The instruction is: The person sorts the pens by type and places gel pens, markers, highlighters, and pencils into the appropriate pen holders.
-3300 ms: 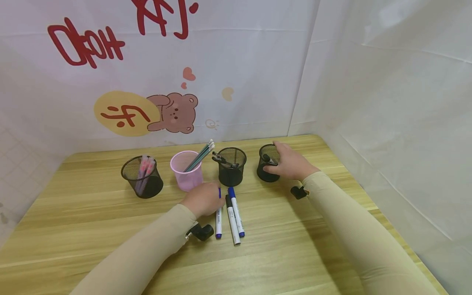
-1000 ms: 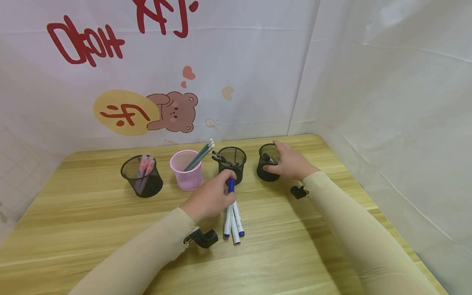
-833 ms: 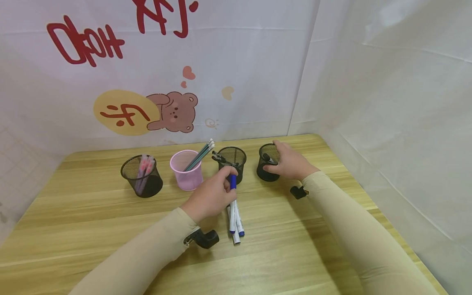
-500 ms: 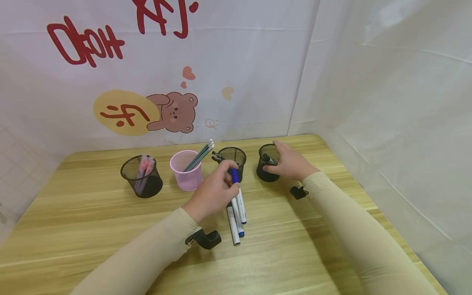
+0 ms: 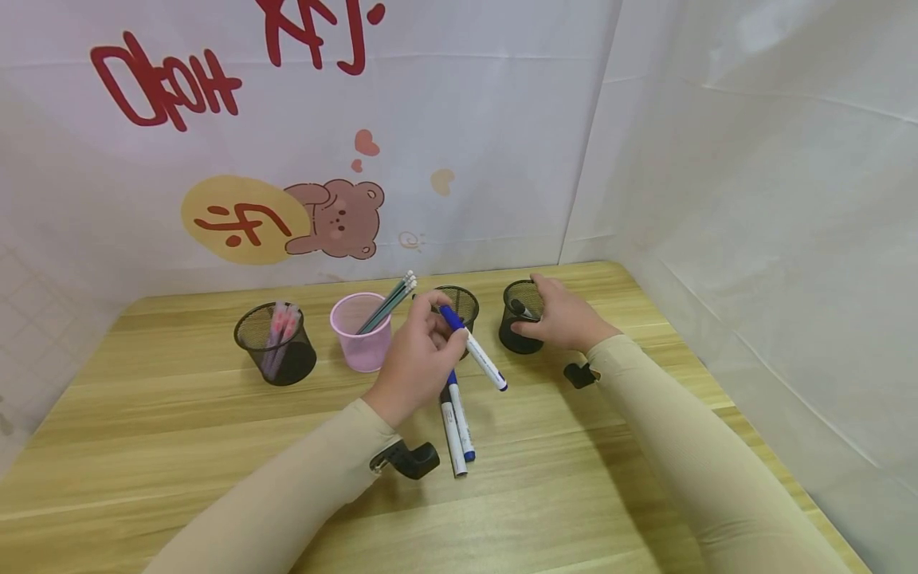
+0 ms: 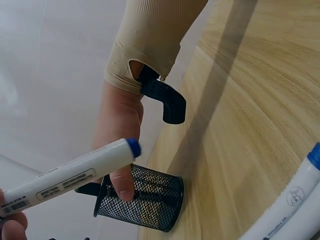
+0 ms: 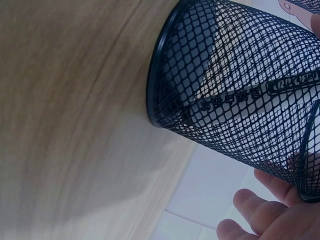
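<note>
My left hand pinches a blue-capped whiteboard marker above the table; its white barrel slants down to the right. In the left wrist view the marker's blue end shows in front of the other hand. Thumb and fingers of my right hand hold the rim of the right black mesh pen holder, which stands upright. A black-capped marker leans inside it. On the table below my left hand lie a second blue-capped marker and a black-capped marker, side by side.
A middle black mesh holder with pens is partly hidden by my left hand. Further left are a pink holder with several pencils and a tilted-looking black mesh holder with pink pens. White curtains border the table.
My left hand has picked up the blue-capped marker from the table, raised it, and swung its lower end rightward toward the right holder. My right hand has stayed on that holder.
</note>
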### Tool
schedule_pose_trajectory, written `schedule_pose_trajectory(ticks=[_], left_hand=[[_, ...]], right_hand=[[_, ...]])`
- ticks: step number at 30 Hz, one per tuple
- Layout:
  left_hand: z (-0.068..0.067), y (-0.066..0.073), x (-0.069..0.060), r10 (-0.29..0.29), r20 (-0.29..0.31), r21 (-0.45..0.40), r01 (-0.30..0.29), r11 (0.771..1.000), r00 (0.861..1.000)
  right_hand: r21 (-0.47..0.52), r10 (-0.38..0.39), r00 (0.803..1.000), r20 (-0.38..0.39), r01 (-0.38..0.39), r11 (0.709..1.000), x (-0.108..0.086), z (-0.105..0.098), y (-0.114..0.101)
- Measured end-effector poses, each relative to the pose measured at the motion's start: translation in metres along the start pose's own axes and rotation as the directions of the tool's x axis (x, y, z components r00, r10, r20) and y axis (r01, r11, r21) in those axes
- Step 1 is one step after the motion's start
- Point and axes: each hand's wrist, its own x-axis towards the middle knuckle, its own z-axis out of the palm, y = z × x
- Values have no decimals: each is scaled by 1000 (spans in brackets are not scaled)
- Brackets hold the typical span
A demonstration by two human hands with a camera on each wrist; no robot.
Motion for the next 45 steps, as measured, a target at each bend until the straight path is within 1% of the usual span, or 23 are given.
schedule_pose_trajectory(ticks=[4,8,14,18,21,29,36,41,45], left_hand=[[3,0,3,14,-74,-31,-17,999,997],[6,0,7,35,-143,-68,-45,997,989],[9,0,15,57,-232,-122,-87,989,971],[12,-2,21,48,-285,-128,-88,988,957],[15,-3,24,45,-314,-104,-82,991,948],[20,-6,33,67,-364,-6,-75,997,929],[23,-9,37,97,-390,37,-89,995,916],[24,-12,40,98,-417,74,-74,994,903],[26,-15,43,105,-419,121,-59,991,902]], right_hand=[[-3,0,1000,-6,0,1000,0,0,0],[-6,1,1000,-10,-1,1000,0,0,-1],[-10,6,1000,-10,-6,1000,1,1,0],[-9,7,1000,-9,-7,1000,0,1,0],[-9,13,1000,-6,-13,1000,-2,0,-1],[-9,29,1000,12,-29,1000,-3,-1,-3],[1,22,1000,2,-22,1000,-4,-2,-6],[2,24,1000,4,-24,1000,-2,-2,-5],[4,24,1000,3,-24,1000,-2,-2,-5]])
